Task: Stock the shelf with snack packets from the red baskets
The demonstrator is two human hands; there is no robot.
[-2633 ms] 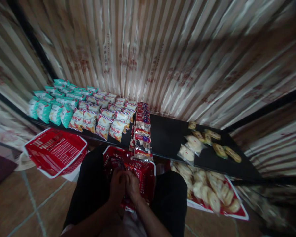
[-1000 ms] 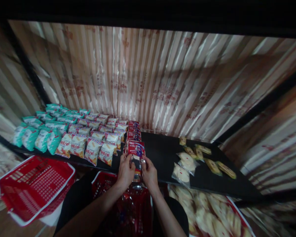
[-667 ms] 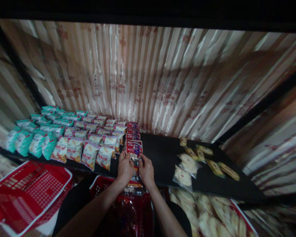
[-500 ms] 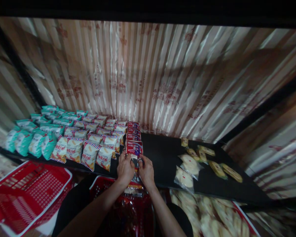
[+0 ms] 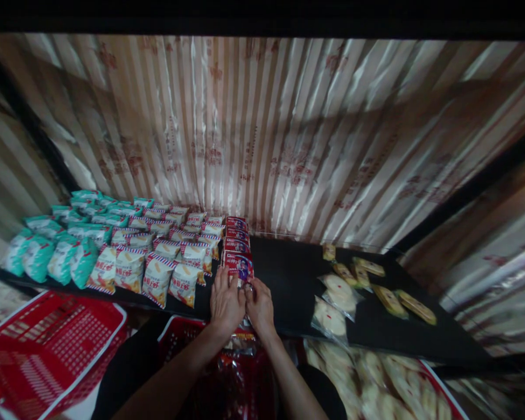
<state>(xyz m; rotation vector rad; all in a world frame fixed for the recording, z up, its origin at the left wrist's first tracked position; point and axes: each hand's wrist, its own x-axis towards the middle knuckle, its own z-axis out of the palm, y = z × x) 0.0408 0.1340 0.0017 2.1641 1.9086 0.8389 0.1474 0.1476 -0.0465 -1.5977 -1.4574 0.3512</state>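
Red snack packets (image 5: 237, 261) form a single column on the black shelf (image 5: 284, 286), overlapping from back to front. My left hand (image 5: 227, 298) lies over the lower part of the front packet, fingers stretched out toward the back. Beside it, my right hand (image 5: 259, 303) has curled fingers at that packet's lower right corner, pinching it as far as I can see. The hands nearly touch and cover the packet's near end. Close to my left hand stand white-and-orange snack bags (image 5: 184, 283) in rows.
Teal snack bags (image 5: 85, 262) fill the shelf's left end. Flat round breads in clear wrappers (image 5: 330, 319) and yellow wrapped pastries (image 5: 389, 301) lie at right. Below are a red basket (image 5: 56, 350), another red basket (image 5: 175, 332) before me, and bagged pale breads (image 5: 376, 373).
My left hand has flattened over the front packet and shifted slightly right, closer to my right hand. More of the packet's near end is covered. The view has moved slightly.
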